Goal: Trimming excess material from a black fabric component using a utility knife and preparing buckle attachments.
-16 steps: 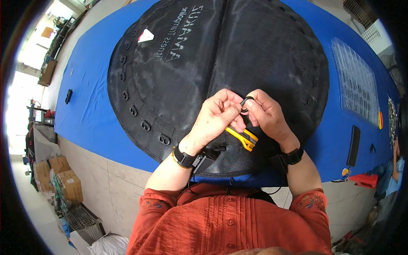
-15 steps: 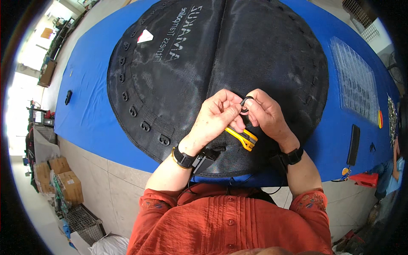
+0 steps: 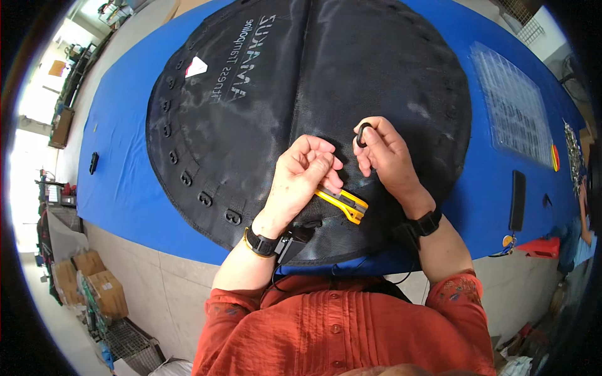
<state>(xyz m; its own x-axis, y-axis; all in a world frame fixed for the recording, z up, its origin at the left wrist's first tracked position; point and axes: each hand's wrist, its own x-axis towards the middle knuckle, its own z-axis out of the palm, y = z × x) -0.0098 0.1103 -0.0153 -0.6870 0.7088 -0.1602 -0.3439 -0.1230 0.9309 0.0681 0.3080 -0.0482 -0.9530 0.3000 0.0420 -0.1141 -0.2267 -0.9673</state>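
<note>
Between the thumb and forefinger of my right hand (image 3: 387, 153) is a small black oval ring (image 3: 361, 135). It is raised over a large round black trampoline mat (image 3: 370, 69). Just left of it, my left hand (image 3: 300, 170) has its fingers curled in, thumb against forefinger. A yellow utility knife (image 3: 346, 207) sticks out from under those curled fingers, its other end hidden in the palm. The two hands are apart. Black hooks or buckles (image 3: 205, 199) line the mat's left rim, and a white tag (image 3: 197, 66) lies near its printed lettering.
The mat lies on a blue-covered table (image 3: 119, 156). To the right are a clear plastic sheet or tray (image 3: 514, 103), a black strip (image 3: 517, 200) and a heap of small metal pieces (image 3: 573, 156). A small black object (image 3: 94, 163) is at the left. Cardboard boxes (image 3: 106, 291) stand on the floor.
My hands have come apart. The black ring, formerly between both hands, is now in my right hand only. The view has shifted slightly, and the knife has moved along with my left hand.
</note>
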